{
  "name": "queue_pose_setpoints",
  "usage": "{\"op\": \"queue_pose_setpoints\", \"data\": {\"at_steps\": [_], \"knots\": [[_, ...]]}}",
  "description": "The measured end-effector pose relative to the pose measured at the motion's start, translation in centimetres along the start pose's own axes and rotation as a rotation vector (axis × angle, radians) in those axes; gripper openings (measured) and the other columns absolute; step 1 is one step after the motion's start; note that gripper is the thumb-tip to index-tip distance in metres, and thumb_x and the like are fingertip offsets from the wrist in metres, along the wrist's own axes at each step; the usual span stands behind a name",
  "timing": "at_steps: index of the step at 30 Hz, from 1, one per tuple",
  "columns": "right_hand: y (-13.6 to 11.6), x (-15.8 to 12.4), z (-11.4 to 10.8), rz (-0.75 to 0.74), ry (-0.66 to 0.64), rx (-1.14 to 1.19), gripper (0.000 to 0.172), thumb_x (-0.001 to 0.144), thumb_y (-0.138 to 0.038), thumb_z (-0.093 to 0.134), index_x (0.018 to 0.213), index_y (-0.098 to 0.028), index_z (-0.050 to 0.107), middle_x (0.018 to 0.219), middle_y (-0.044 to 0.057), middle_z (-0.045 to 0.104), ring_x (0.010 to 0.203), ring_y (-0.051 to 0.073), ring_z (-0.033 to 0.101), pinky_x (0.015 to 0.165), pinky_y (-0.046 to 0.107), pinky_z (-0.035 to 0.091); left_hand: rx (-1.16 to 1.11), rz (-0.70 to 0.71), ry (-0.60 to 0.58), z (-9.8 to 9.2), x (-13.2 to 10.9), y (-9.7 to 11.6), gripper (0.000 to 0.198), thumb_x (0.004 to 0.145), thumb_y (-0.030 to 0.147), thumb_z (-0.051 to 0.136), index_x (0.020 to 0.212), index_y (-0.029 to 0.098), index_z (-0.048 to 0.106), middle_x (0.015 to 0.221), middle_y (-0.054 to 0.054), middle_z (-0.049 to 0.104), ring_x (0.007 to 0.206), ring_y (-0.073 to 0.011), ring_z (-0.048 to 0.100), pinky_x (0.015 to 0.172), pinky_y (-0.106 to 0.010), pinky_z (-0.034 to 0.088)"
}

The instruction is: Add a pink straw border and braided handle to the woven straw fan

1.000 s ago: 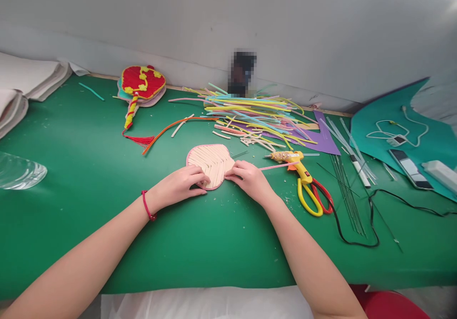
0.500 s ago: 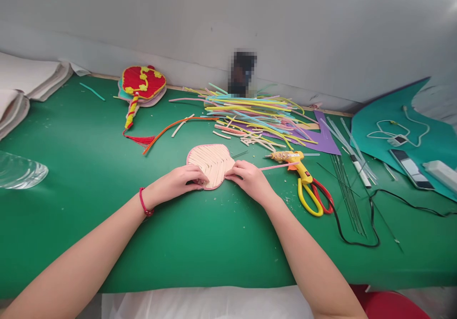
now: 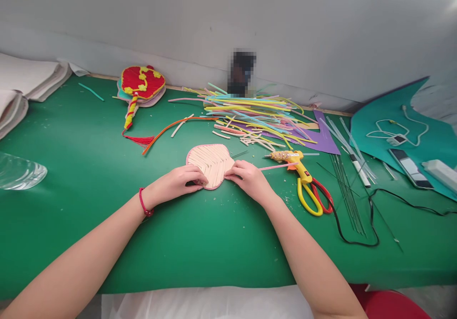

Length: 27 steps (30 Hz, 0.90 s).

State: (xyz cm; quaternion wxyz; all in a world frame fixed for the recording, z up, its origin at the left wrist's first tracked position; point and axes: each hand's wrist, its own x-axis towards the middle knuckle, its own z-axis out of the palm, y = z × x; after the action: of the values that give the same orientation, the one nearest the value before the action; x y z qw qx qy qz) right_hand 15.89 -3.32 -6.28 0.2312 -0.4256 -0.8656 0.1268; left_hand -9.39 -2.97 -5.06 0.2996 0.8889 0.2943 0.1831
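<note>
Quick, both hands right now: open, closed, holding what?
Left hand: closed, fingertips pinching the lower-left edge of the cream panel.
Right hand: closed, fingertips pinching the panel's lower-right edge.

This looks like a craft workspace, its green table (image 3: 200, 243) bearing coloured fuzzy stems (image 3: 250, 107) at the far side, a glue gun (image 3: 287, 156) and scissors (image 3: 300, 196) at right, a tasselled fan (image 3: 137, 78) far left and a pale ribbed panel (image 3: 210, 159) mid-table.
</note>
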Motion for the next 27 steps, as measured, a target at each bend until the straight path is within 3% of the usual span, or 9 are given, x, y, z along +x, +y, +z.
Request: {"op": "queue_pose_setpoints", "data": {"at_steps": [13, 20, 27], "knots": [[0.02, -0.01, 0.02, 0.006, -0.008, -0.001, 0.01, 0.086, -0.023, 0.058, 0.082, -0.02, 0.067, 0.08, 0.003, 0.063, 0.074, 0.016, 0.052, 0.067, 0.027, 0.041, -0.016, -0.07, -0.04, 0.02, 0.2, 0.42, 0.018, 0.091, 0.024, 0.044, 0.094, 0.019, 0.062, 0.092, -0.004, 0.062, 0.087, -0.0149, 0.056, 0.08, -0.026, 0.042], [-0.1, 0.03, -0.12, 0.013, -0.016, -0.003, 0.01, 0.086, -0.022, 0.058, 0.082, -0.021, 0.067, 0.08, 0.004, 0.063, 0.075, 0.016, 0.053, 0.067, 0.027, 0.042, 0.024, -0.071, -0.039, 0.27, 0.22, 0.14, 0.016, 0.089, 0.02, 0.045, 0.095, 0.021, 0.06, 0.092, -0.003, 0.061, 0.093, -0.0168, 0.052, 0.092, -0.033, 0.035], [-0.08, -0.03, -0.1, 0.012, -0.011, 0.008, 0.011, 0.087, -0.023, 0.056, 0.082, -0.022, 0.066, 0.081, 0.004, 0.063, 0.075, 0.016, 0.052, 0.067, 0.027, 0.042, 0.008, -0.09, -0.036, 0.14, 0.41, 0.26, 0.012, 0.088, 0.021, 0.047, 0.092, 0.02, 0.059, 0.091, -0.002, 0.061, 0.091, -0.0169, 0.052, 0.09, -0.032, 0.035]]}}
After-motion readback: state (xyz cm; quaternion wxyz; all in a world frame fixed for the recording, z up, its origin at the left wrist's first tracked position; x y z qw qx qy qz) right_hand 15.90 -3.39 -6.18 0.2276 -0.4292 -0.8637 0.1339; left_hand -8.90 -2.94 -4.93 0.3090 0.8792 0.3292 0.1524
